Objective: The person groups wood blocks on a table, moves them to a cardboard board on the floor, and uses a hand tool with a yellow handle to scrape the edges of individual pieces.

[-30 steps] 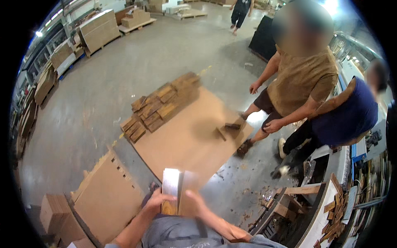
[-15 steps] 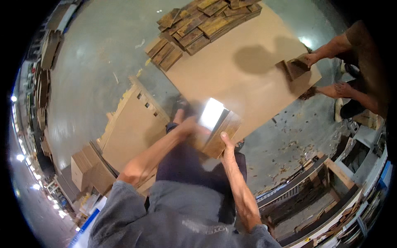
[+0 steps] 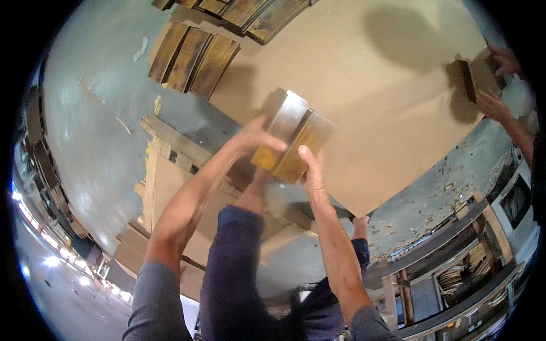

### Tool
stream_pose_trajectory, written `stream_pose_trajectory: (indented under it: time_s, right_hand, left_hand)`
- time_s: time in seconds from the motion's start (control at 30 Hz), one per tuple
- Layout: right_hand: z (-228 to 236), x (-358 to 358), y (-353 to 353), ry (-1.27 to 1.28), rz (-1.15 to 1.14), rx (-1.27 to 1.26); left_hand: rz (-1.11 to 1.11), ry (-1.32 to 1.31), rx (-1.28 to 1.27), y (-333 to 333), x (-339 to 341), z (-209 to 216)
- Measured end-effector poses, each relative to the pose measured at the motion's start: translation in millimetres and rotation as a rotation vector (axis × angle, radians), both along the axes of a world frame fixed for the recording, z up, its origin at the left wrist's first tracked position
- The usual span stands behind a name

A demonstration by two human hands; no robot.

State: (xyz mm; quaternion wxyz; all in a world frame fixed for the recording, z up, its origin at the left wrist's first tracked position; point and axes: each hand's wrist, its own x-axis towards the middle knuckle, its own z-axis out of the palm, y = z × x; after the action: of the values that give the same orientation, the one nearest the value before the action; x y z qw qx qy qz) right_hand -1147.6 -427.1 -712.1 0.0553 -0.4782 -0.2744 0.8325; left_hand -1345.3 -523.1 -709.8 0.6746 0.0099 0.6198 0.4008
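Two short brown wooden planks lie side by side in my hands, tilted above a large tan sheet (image 3: 398, 131). My left hand (image 3: 256, 138) is closed on the left plank (image 3: 287, 116), its thumb across the top face; its other fingers are partly hidden. Around the near end of the right plank (image 3: 310, 136) my right hand (image 3: 313, 167) is closed, thumb on top and fingers out of sight beneath. Light glares off the left plank's far end. At the sheet's far left sit several similar planks (image 3: 193, 59) in a row, with another group of planks (image 3: 259, 20) beyond.
At the far right another person's hands (image 3: 493, 105) hold a dark brown piece (image 3: 467, 79) over the sheet. A pallet (image 3: 176, 142) with tan board stands left of my legs. Lower right is a wood-framed bin (image 3: 438, 267) with scraps; debris (image 3: 443, 187) litters the floor beside it.
My hands have carried the two planks forward over the sheet, and my left hand has settled onto the left plank. My view has shifted, and my legs are now apart in a stride.
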Motion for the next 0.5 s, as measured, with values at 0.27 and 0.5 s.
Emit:
stream_pose_trajectory:
  time_s: [0.27,0.5]
  right_hand:
    - [-72.7,-19.5,-31.1,-0.159,-0.057,0.104]
    - [-66.5,-24.7,-25.5,-0.407,0.226,0.305]
  left_hand:
    - [-0.273,0.061,-0.056,-10.6,-35.8,-70.3]
    - [-0.547,0.148,-0.063,-13.3,-53.2,-83.0]
